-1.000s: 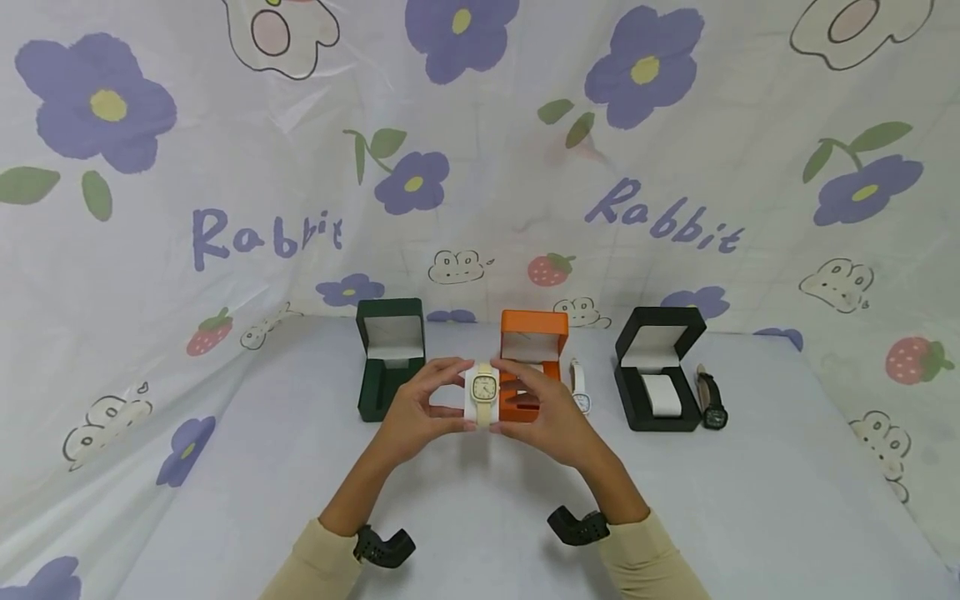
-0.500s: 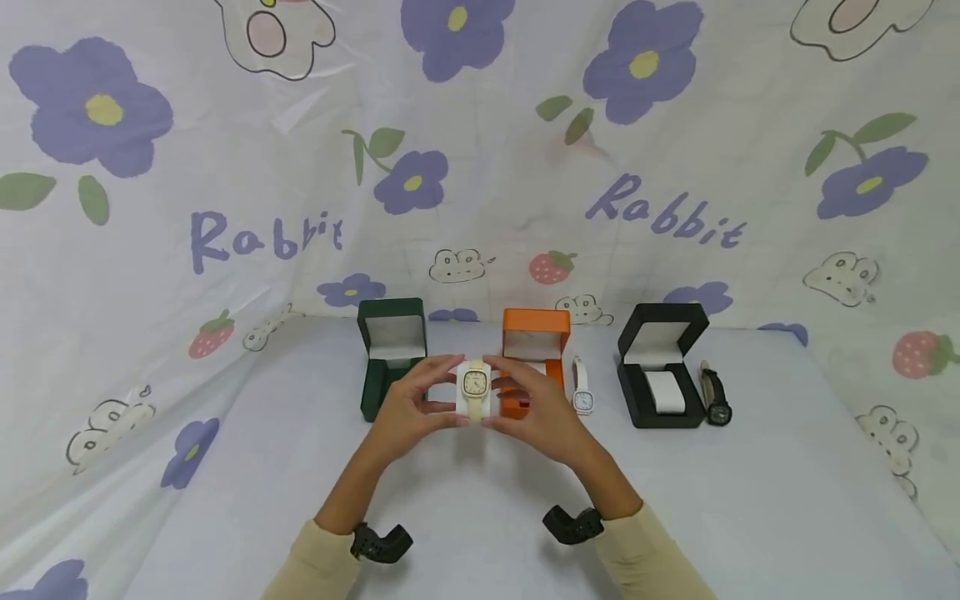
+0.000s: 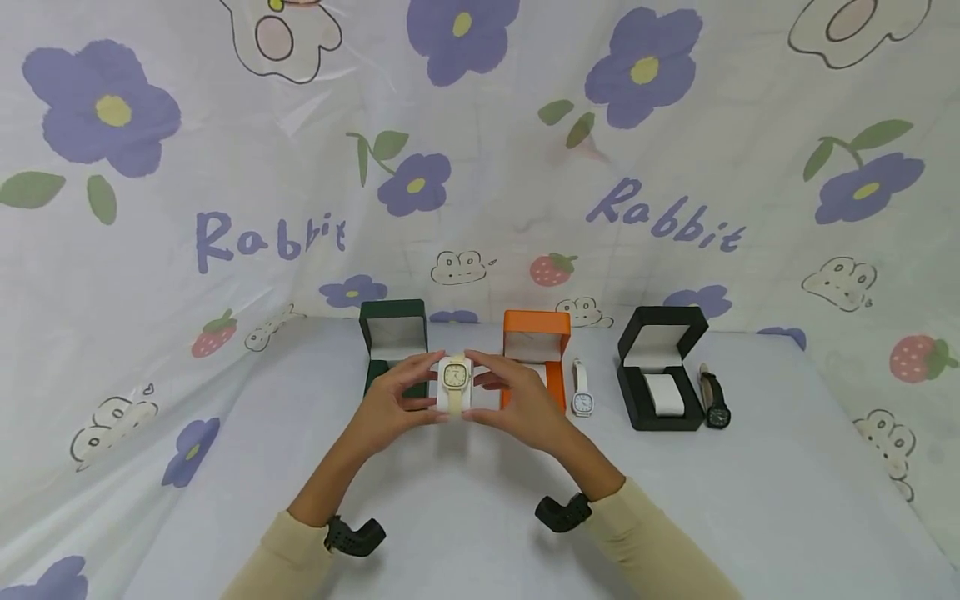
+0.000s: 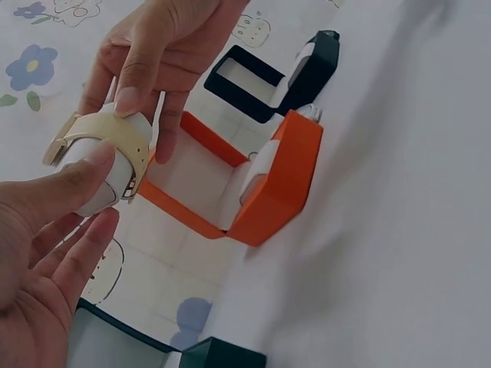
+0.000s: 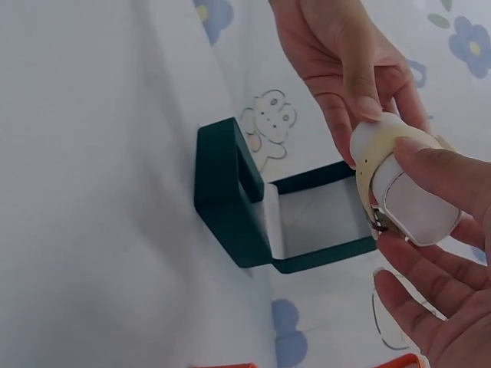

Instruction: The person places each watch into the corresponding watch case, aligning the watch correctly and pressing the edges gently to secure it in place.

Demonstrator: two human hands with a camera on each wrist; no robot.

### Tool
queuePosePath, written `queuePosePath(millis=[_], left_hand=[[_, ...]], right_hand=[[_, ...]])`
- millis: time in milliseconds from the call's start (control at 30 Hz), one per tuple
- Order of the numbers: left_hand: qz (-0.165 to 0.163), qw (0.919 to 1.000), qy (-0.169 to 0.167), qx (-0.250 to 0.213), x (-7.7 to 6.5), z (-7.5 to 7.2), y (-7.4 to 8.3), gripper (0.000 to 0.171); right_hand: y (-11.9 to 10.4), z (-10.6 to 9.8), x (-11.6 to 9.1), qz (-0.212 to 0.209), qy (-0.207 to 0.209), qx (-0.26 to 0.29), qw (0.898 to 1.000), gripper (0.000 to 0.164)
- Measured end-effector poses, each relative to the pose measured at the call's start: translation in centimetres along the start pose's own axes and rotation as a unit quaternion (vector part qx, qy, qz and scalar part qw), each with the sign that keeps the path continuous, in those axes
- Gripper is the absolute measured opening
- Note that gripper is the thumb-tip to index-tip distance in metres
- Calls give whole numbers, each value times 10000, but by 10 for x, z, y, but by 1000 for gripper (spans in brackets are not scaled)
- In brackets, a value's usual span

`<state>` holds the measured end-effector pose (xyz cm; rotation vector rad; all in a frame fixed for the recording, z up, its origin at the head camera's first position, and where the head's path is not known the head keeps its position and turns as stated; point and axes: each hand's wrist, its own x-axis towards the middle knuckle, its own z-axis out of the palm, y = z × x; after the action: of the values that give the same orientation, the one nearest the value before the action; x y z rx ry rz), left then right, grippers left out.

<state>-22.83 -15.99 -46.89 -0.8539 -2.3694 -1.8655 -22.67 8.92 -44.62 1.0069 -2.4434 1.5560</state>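
Observation:
Between my hands, a cream-strapped watch with a squarish face is wrapped round a white watch pillow, held above the table. My left hand pinches the pillow's left side with thumb and fingers. On the opposite side, my right hand grips it in the same way. Behind the left hand stands a lidded green watch box, its lid up and its front partly hidden. An orange watch box, also with its lid up, is partly covered by the right hand.
A white watch lies right of the orange box. Farther right, an open black watch box holds a white pillow, with a black watch beside it. A patterned cloth hangs behind the white table.
Both hands have moved left with the cream watch and its pillow, from in front of the orange box towards the green box. The boxes and the other watches stay put.

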Motion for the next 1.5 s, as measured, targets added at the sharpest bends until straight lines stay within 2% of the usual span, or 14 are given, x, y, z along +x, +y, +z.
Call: queuePosePath(millis=[133,367,533,767,967,1300,1500], left_hand=[[-31,10000,76,-53,-2,-13,-6,85],[-212,9995,124,207,-2,-31,-17,84],[-252,9988,231,353,-1,-40,-19,84],[-165,9981,217,550,5,-51,-28,84],[-288,9964,375,706,5,-64,-36,82],[-582,9901,462,1190,2,-78,-54,83],[-661,9895,452,1199,0,-84,-63,82]], right_hand=[[2,8,13,17,-143,-102,9998,80],[7,24,33,251,-276,-267,9989,82],[9,29,43,238,-368,-276,9987,82],[15,33,59,366,-516,-351,9974,83],[21,42,73,346,-625,-349,9968,83],[37,65,83,665,-573,-505,9949,82],[44,76,85,905,-545,-725,9918,82]])
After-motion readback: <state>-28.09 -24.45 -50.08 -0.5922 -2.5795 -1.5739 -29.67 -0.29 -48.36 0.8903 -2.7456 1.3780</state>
